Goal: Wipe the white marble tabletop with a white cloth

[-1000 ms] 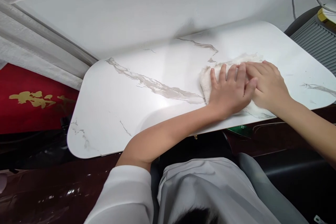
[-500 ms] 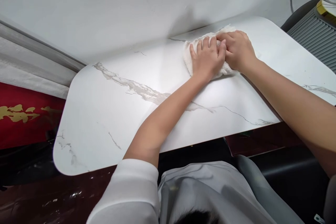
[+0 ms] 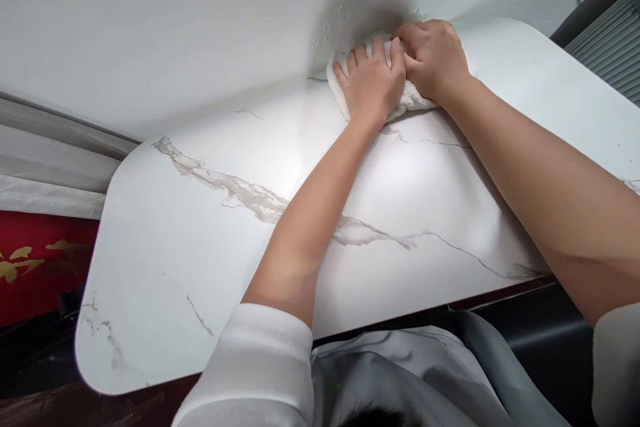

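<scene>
A white cloth (image 3: 411, 97) lies bunched on the white marble-patterned tabletop (image 3: 210, 240), at its far edge against the white wall (image 3: 200, 27). My left hand (image 3: 369, 82) lies flat on the cloth with its fingers stretched out together, pressing it down. Beside it, my right hand (image 3: 434, 57) rests on the cloth's right part, fingers curled onto the fabric and touching the left hand. Most of the cloth is hidden under both hands.
The tabletop has rounded corners and grey veins. A grey ribbed appliance (image 3: 607, 40) stands at the far right. A red panel with gold pattern (image 3: 30, 267) shows at the left, below the table. Dark floor lies beneath the table's near edge.
Both hands have pushed the cloth away from me, from near the table's front edge to its far edge against the wall, and slightly left.
</scene>
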A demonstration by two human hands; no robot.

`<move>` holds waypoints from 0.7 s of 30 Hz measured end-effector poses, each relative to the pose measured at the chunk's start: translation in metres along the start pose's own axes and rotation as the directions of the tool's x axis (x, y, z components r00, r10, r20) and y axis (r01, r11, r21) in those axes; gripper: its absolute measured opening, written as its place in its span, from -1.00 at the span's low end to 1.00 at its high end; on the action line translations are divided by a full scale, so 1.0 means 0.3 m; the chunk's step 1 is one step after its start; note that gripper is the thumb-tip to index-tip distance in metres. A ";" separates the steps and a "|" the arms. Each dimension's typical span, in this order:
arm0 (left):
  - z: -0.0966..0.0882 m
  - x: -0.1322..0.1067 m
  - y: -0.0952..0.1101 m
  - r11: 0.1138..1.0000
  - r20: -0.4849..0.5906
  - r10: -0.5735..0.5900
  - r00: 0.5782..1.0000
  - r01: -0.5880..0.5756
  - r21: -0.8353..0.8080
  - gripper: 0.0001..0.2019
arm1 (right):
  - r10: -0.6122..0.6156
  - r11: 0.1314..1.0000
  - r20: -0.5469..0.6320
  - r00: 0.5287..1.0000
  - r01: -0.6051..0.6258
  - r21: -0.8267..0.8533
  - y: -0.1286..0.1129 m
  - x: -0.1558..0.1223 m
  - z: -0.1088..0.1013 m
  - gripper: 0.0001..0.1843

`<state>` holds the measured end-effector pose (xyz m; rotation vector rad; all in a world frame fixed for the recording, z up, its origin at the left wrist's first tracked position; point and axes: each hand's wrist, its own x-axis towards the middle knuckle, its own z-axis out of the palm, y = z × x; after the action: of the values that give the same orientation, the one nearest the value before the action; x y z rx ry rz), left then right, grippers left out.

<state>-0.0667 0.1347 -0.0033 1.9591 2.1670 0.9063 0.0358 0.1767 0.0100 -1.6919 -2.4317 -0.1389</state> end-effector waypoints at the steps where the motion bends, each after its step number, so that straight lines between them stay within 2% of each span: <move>1: 0.002 0.012 -0.001 1.000 0.011 -0.012 1.000 0.012 0.010 -0.60 | 0.004 1.000 0.011 1.000 -0.003 -0.018 0.003 0.016 0.004 -0.47; 9: 0.009 0.041 -0.001 0.999 0.017 -0.019 1.000 0.019 0.030 -0.53 | -0.042 0.999 -0.079 0.996 0.039 -0.035 0.018 0.040 0.027 -0.35; 12: 0.005 0.030 0.003 0.999 0.040 -0.022 0.999 0.020 0.043 -0.48 | -0.048 0.999 -0.065 0.997 0.047 -0.012 0.020 0.036 0.029 -0.39; 17: -0.002 -0.016 0.011 0.998 0.098 -0.054 0.994 0.051 0.036 -0.40 | 0.013 1.000 0.026 1.000 -0.013 0.009 0.018 -0.004 0.021 -0.57; 21: -0.013 -0.088 0.024 0.999 0.126 -0.051 0.991 0.049 0.019 -0.46 | -0.076 0.995 -0.053 0.996 0.079 0.058 0.021 -0.092 0.010 -0.51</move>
<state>-0.0574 0.1088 -0.0052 1.9035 2.1489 0.7380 0.0507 0.1539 0.0015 -1.5507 -2.4407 -0.1162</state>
